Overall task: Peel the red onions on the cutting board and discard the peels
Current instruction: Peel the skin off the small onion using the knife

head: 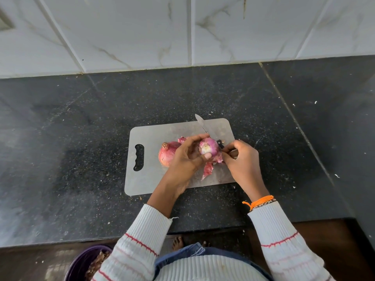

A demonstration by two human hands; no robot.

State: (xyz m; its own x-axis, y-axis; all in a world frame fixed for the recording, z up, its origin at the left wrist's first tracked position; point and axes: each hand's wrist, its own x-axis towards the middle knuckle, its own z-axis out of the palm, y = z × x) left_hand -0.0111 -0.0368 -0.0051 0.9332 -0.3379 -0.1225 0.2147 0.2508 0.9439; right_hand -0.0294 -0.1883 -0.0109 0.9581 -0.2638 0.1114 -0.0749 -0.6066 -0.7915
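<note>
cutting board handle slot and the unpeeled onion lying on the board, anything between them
Nothing: in the head view the stretch of cutting board between its handle slot and the unpeeled onion is bare.

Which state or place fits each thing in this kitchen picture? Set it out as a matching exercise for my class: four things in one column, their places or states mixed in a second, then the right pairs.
Things
1. partly peeled onion
2. unpeeled onion
3. knife
4. purple bin

Places or states
A. on the floor below the counter, peels inside
B. gripped in the left hand, its skin pinched by the right hand
C. lying on the cutting board, behind the hands
D. resting on the board, left of the hands

Pairs: 1-B, 2-D, 3-C, 4-A
</note>
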